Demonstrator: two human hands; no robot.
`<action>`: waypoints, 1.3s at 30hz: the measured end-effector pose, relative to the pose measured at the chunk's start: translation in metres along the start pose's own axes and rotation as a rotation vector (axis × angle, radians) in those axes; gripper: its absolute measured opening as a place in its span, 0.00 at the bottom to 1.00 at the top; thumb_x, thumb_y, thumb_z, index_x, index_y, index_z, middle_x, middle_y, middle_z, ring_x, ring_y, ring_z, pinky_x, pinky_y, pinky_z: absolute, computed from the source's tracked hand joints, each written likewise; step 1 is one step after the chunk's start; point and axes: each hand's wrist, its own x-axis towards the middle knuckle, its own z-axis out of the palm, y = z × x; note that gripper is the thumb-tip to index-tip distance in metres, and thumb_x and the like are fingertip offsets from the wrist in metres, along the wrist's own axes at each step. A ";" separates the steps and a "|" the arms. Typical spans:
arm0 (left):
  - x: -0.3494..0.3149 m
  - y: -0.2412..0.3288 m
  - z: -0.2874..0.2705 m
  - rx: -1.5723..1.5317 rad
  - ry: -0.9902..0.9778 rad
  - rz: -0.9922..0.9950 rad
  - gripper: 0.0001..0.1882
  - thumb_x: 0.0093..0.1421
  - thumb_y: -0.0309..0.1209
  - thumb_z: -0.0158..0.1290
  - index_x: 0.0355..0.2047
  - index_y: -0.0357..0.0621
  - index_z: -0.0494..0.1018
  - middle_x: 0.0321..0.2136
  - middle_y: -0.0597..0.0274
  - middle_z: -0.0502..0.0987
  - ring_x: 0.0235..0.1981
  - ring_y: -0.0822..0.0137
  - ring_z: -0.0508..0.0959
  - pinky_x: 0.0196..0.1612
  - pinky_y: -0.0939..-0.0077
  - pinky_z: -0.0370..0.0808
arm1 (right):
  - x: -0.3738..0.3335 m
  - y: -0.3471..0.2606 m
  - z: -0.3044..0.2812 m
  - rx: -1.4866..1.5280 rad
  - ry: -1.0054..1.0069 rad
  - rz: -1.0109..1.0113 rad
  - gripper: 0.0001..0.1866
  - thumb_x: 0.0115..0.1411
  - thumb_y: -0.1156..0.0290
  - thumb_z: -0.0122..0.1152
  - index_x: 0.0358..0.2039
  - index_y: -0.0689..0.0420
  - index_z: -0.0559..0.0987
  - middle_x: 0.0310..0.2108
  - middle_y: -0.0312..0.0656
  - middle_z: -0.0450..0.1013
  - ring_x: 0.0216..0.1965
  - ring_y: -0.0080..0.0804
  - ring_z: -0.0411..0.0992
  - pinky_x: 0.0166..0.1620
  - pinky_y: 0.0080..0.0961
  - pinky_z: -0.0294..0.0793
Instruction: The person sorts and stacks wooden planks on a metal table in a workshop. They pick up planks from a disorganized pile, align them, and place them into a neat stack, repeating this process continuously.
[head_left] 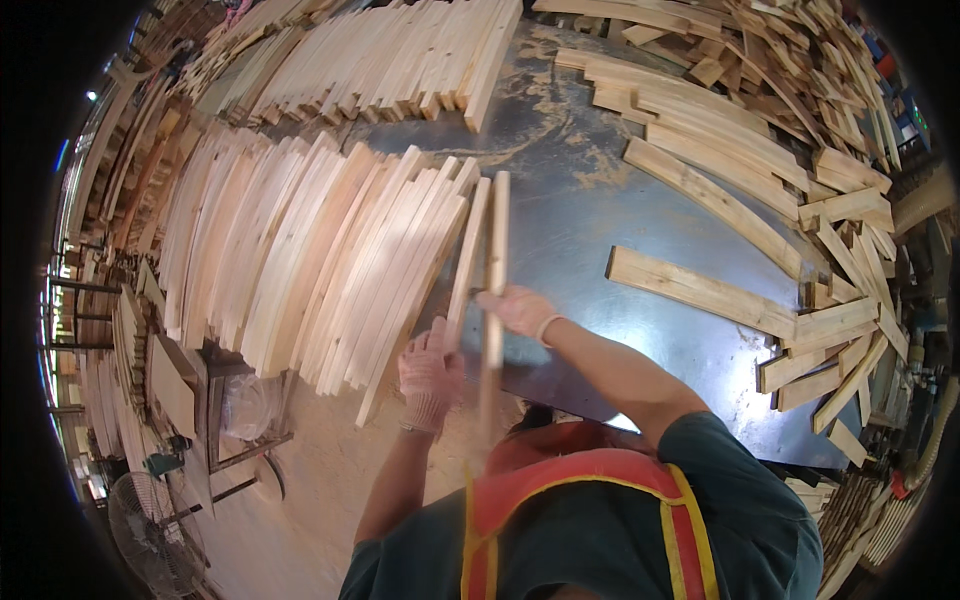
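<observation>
My right hand, in a pale knitted glove, is closed round a long narrow wooden strip. The strip's near end is blurred and reaches back toward my body. In a matching glove, my left hand is closed at the near end of a second wooden strip; its fingers are partly hidden. The two strips lie almost parallel with a narrow gap between them. To the left of my left hand is a wide row of pale wooden strips, laid side by side with uneven ends.
Under my right arm is a dark metal tabletop dusted with sawdust. Another row of strips lies at the far side. Loose boards and an offcut pile are at right. A standing fan is at lower left.
</observation>
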 end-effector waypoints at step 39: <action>0.024 0.139 0.049 -1.275 -0.728 -0.365 0.28 0.68 0.36 0.63 0.64 0.33 0.73 0.46 0.64 0.81 0.46 0.73 0.80 0.48 0.75 0.78 | -0.186 0.221 -0.158 1.302 0.940 0.166 0.25 0.57 0.77 0.71 0.56 0.58 0.77 0.36 0.40 0.78 0.27 0.28 0.73 0.26 0.25 0.70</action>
